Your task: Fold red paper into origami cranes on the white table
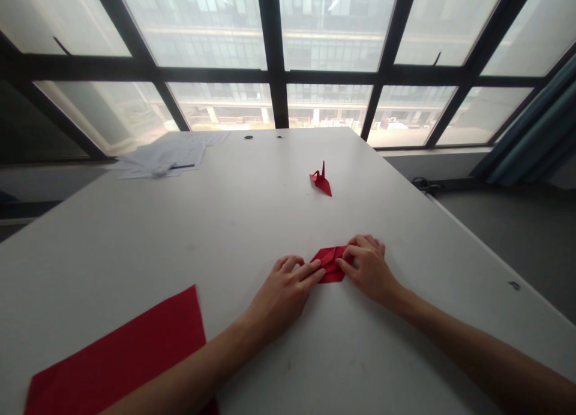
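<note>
A small folded piece of red paper point(332, 273) lies on the white table between my two hands. It has several creased layers, with slanted edges at its left end. My left hand point(288, 286) rests on the left part, two digits pressed onto the paper and the other fingers curled. On the other side, my right hand point(369, 268) pinches the right part of the paper between thumb and fingers, covering that end. Farther back stands a finished red paper crane point(321, 181), apart from both hands.
A large red sheet point(130, 349) lies at the lower left, partly under my left forearm. White papers point(166, 154) with a dark pen point(183, 166) are at the back left of the table point(234, 217). A small dark mark point(514, 285) sits near the right edge. Windows stand beyond.
</note>
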The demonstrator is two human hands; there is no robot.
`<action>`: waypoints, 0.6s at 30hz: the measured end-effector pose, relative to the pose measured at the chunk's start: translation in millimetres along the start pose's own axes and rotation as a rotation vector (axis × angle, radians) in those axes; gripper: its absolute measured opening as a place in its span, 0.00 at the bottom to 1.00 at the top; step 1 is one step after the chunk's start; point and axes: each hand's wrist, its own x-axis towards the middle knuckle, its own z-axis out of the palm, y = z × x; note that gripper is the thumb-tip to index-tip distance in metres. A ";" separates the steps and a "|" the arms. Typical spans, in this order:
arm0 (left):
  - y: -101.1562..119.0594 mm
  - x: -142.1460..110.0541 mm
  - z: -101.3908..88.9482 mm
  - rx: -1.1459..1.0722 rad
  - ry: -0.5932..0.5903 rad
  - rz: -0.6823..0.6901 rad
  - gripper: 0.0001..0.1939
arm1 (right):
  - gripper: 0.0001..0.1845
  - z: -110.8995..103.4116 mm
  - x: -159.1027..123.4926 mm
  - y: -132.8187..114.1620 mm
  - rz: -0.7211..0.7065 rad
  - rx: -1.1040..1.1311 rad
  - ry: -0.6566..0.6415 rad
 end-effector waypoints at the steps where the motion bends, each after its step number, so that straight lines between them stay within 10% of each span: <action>1: 0.2 0.0 -0.4 0.000 0.000 -0.001 0.24 | 0.11 0.3 0.5 0.4 0.000 -0.004 -0.001; 18: 2.3 1.9 -3.3 0.013 -0.043 0.017 0.27 | 0.08 -15.0 3.0 10.6 0.033 0.026 0.125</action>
